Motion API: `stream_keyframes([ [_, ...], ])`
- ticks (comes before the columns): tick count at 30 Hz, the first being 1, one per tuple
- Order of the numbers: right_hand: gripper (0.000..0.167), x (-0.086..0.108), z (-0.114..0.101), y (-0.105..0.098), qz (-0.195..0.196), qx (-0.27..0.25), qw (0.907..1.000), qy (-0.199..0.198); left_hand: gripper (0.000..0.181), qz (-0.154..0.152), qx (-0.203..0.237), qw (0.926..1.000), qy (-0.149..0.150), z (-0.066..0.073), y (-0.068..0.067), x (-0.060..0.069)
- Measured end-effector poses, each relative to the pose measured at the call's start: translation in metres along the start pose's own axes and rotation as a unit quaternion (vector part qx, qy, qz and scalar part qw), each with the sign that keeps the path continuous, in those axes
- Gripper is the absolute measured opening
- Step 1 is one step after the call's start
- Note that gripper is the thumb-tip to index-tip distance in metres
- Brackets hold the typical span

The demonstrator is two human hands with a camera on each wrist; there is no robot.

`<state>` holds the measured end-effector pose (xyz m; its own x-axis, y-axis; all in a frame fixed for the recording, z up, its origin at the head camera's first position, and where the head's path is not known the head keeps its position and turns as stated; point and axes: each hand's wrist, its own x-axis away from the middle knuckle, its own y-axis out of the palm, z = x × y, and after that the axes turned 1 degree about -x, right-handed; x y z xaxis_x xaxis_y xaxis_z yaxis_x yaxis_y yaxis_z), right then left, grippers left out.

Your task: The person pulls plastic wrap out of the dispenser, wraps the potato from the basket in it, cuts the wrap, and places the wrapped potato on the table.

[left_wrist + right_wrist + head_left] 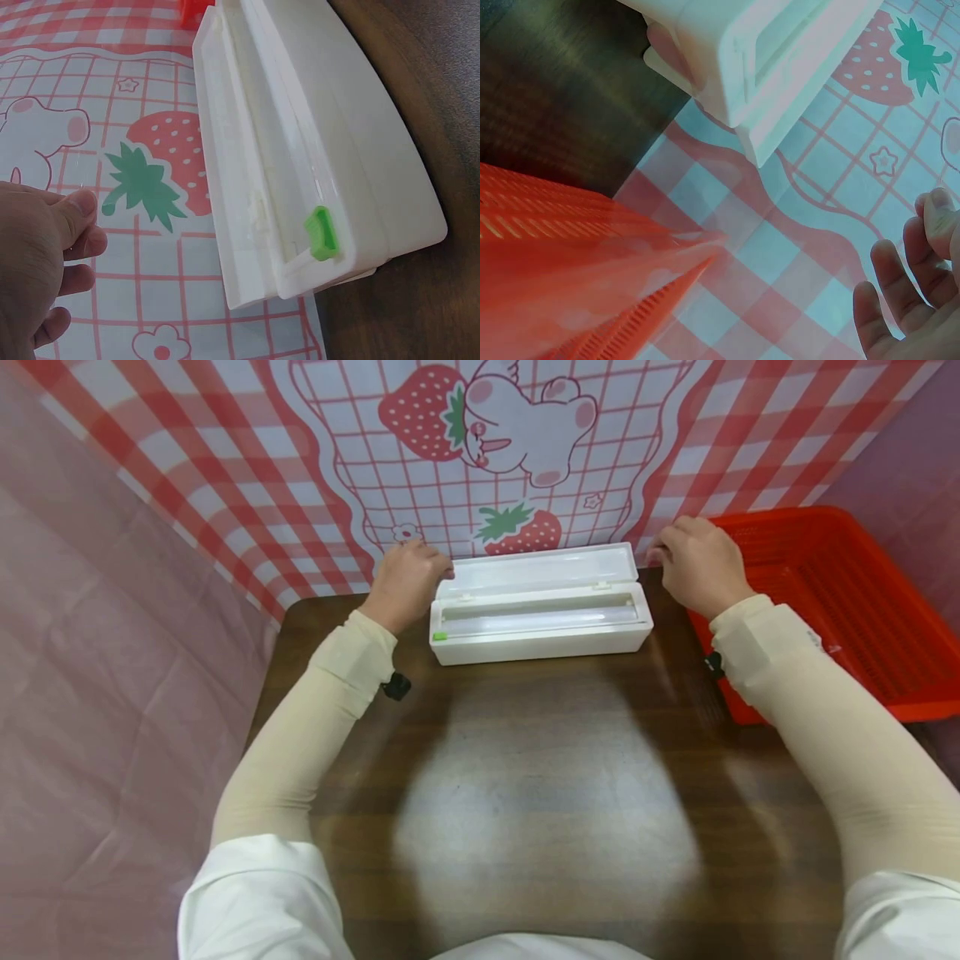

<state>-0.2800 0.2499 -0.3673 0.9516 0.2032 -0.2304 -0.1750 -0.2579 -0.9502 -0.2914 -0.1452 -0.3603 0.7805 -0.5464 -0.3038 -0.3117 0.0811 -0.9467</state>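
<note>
A white cling film dispenser [540, 647] stands at the back of the brown table, its lid [536, 570] raised against the wall. Inside lies a pale, shiny roll [543, 620], and a green slider [322, 234] sits at the left end. My left hand [408, 581] is by the dispenser's left end, thumb and forefinger pinched together. Past the right end, my right hand [701, 562] pinches with thumb and forefinger while its other fingers [896, 281] spread loosely. Clear film seems pinched in both hands, though it hardly shows against the patterned cloth.
A red plastic basket [847, 547] stands at the right, close beside my right forearm. Behind the dispenser hangs a red-and-white checked cloth [247, 460] with strawberry prints. Pink fabric [112, 693] hangs along the left side. The brown tabletop [547, 793] stretches between my arms.
</note>
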Motion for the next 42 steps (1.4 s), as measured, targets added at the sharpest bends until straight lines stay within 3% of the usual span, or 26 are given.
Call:
stream_keyframes([
  [15, 0.025, -0.002, -0.003, -0.014, 0.017, -0.002, 0.9997, -0.018, 0.015, 0.033, 0.004, 0.9993, 0.018, -0.005, -0.014, -0.002],
  [27, 0.028, -0.004, -0.007, -0.027, 0.011, -0.002, 0.9999, -0.011, 0.016, 0.014, -0.015, 0.9998, 0.006, -0.003, -0.027, -0.003],
  [42, 0.028, -0.004, -0.010, -0.041, 0.003, -0.003, 0.9999, -0.009, 0.017, 0.021, -0.014, 0.9996, 0.012, -0.003, -0.039, -0.006],
])
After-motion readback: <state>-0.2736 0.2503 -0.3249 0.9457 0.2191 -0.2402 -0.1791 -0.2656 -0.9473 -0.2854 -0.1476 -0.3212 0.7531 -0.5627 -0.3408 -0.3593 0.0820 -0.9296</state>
